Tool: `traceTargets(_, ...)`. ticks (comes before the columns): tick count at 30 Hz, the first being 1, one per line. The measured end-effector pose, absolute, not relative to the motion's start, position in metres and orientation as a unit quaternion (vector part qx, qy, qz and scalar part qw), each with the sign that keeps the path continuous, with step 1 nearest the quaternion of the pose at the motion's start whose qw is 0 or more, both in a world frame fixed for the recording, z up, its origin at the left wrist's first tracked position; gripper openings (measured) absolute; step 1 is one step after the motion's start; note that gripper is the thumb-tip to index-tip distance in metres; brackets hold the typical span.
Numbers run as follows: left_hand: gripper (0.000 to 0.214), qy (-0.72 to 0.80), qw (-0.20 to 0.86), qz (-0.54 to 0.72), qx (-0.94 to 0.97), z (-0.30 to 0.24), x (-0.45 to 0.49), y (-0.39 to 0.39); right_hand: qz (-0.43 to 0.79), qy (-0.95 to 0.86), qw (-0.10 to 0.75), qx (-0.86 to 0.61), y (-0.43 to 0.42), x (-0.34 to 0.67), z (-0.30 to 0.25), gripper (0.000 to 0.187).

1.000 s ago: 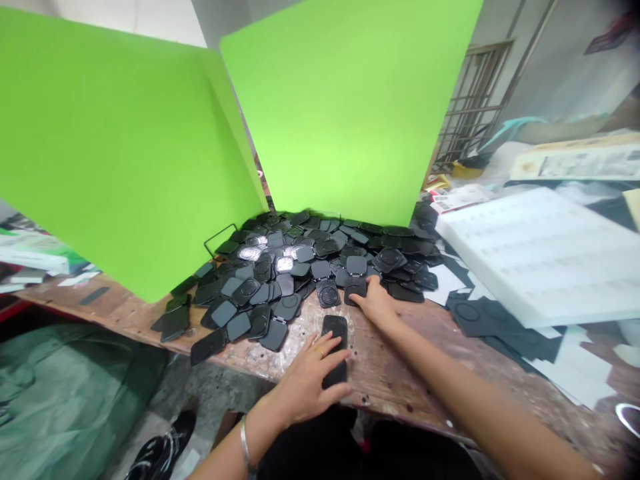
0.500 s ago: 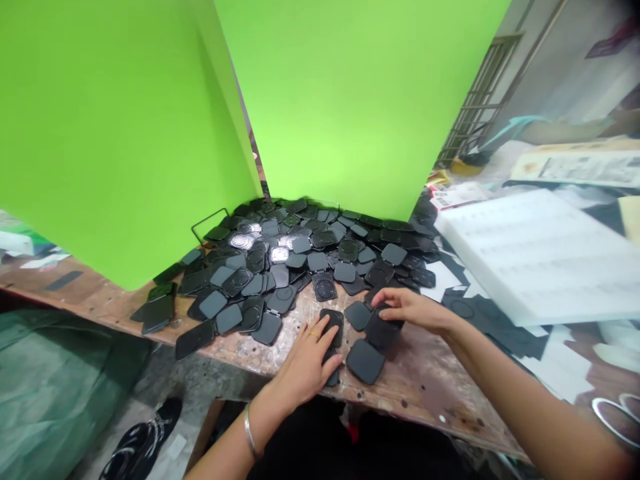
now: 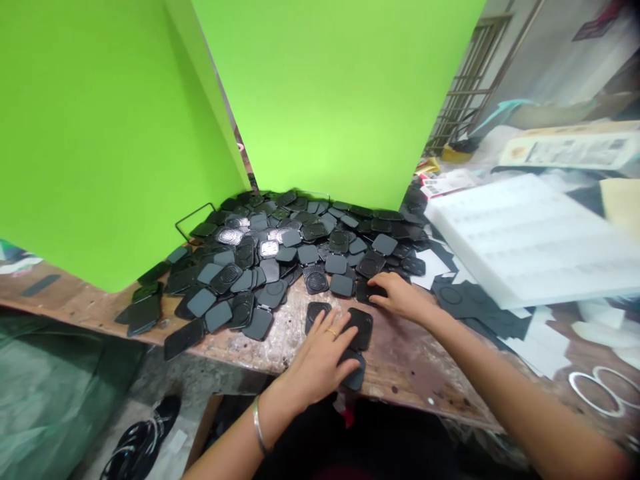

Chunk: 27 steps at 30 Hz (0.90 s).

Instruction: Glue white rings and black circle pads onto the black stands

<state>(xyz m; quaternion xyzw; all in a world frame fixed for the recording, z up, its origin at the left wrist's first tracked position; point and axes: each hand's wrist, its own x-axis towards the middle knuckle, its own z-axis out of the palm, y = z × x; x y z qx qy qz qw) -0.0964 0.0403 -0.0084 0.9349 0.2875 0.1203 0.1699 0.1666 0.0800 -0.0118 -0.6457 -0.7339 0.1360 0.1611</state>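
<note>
My left hand [image 3: 325,360] lies with fingers spread over flat black hinged pieces near the table's front edge. One piece with a ringed face [image 3: 317,319] shows beyond its fingertips. A second hinged piece [image 3: 361,330] lies opened out under and beside its fingers, partly covered. My right hand [image 3: 400,297] has thumb and fingers closed on the right half of another opened hinged piece [image 3: 343,286], at the near edge of a heap. That heap of similar black pieces [image 3: 270,270] spreads across the table, several of them opened out.
Tall bright green boards [image 3: 310,100] stand behind the heap. On the right are a white foam slab [image 3: 525,240], paper scraps [image 3: 540,343], dark flat offcuts [image 3: 465,300] and white rings [image 3: 595,393]. The wooden table's front edge [image 3: 235,360] runs below my hands.
My right hand has moved away from me toward the heap, with a hinged piece. My left hand has shifted right, over the piece that lay beside it. The view has turned slightly right.
</note>
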Motion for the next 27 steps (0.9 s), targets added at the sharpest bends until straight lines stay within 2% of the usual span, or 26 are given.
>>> traceTargets(4,0.063,0.299,0.169,0.061,0.937,-0.007,-0.080,0.031,0.116,-0.711,0.121,-0.683,0.077,0.158,-0.017,0.041)
traceTargets(11,0.062,0.330,0.134,0.061,0.932,-0.014,-0.082,0.029,0.121,-0.681,0.049,-0.720,0.059,0.174,-0.005,0.056)
traceTargets(15,0.065,0.359,0.112,0.062,0.925,-0.016,-0.077,0.027,0.184,-0.742,0.088,-0.639,0.039,0.206,0.005,0.053)
traceTargets(17,0.060,0.371,0.101,0.071,0.920,-0.018,-0.073,0.025,0.199,-0.786,0.105,-0.576,0.028,0.217,0.008,0.057)
traceTargets(20,0.043,0.388,0.071,0.092,0.914,-0.021,-0.069,0.023,0.152,-0.851,0.088,-0.495,0.013,0.215,0.008,0.060)
traceTargets(24,0.043,0.398,0.040,0.090,0.912,-0.019,-0.066,0.025,0.059,-0.901,0.044,-0.428,0.011,0.190,0.005,0.050)
traceTargets(27,0.038,0.404,0.042,0.096,0.909,-0.013,-0.064,0.028,0.049,-0.920,0.044,-0.387,0.029,0.179,0.009,0.048)
